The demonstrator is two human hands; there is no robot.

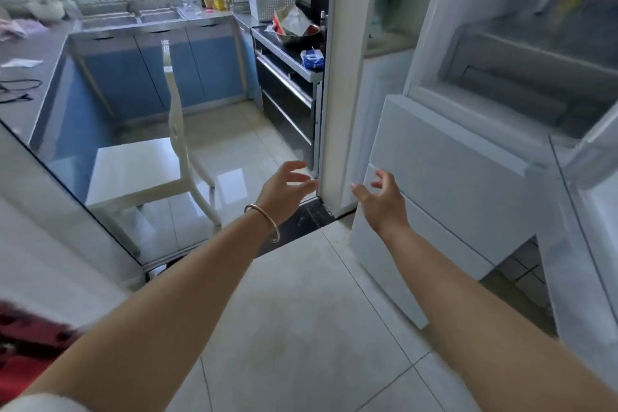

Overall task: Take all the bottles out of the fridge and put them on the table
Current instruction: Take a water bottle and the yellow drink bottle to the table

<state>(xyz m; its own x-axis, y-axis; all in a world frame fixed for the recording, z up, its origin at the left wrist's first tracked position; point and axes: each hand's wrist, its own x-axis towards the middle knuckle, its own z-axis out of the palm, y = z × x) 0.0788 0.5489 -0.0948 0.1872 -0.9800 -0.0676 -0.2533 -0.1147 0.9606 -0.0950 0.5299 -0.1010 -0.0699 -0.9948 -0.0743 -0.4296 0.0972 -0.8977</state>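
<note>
Both bare arms reach forward over the pale tiled floor, and neither hand holds anything. The left hand (pixel 287 189), with a thin silver metal bangle (pixel 264 221) on its wrist, has its fingers spread wide and relaxed; the right hand (pixel 381 199) is likewise loose, fingers parted and slightly bent, close to the front edge of the tall white fridge (pixel 451 170). That empty, forward reach suits a person about to go into the fridge for a bottle. The fridge's upper compartment stands open, which leaves its clear plastic drawer (pixel 521 77) and shelves exposed; the view there is blurred, and no bottle can be made out inside. A yellowish blurred shape sits higher up, unidentifiable. The table is not clearly in view. A white chair (pixel 160 174) stands behind a glass partition to the left, well clear of the reach
</note>
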